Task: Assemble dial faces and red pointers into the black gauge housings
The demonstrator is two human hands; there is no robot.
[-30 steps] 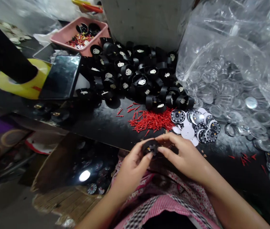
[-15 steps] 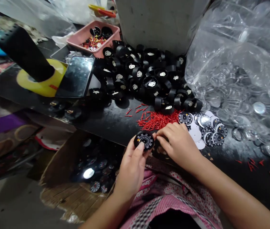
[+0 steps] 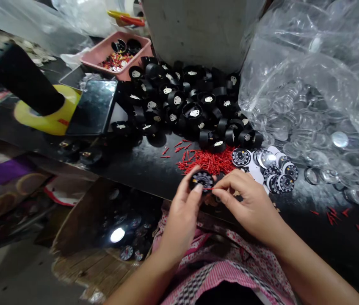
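My left hand (image 3: 182, 207) is closed around a round black gauge (image 3: 202, 180) with white markings and a small orange patch, its thumb lying on the face. Between the thumb and finger of my right hand (image 3: 244, 199) is a thin red pointer (image 3: 208, 189), held against the lower part of the gauge face. Just beyond both hands lies a heap of loose red pointers (image 3: 209, 161). Printed black dial discs (image 3: 284, 183) and white discs are stacked to the right of it. Black round housings (image 3: 195, 112) with pale metal pieces inside are piled behind.
A plastic bag of clear round covers (image 3: 309, 123) fills the right side. A pink bin (image 3: 87, 55), a phone (image 3: 92, 108) and a yellow tape roll (image 3: 23, 116) with a black object standing in it occupy the left. Below the table edge is a cardboard box (image 3: 71, 250) holding gauges.
My right hand has come to the gauge, bringing a red pointer onto its face. The gauge has tilted in my left hand, and the whole view has shifted slightly.
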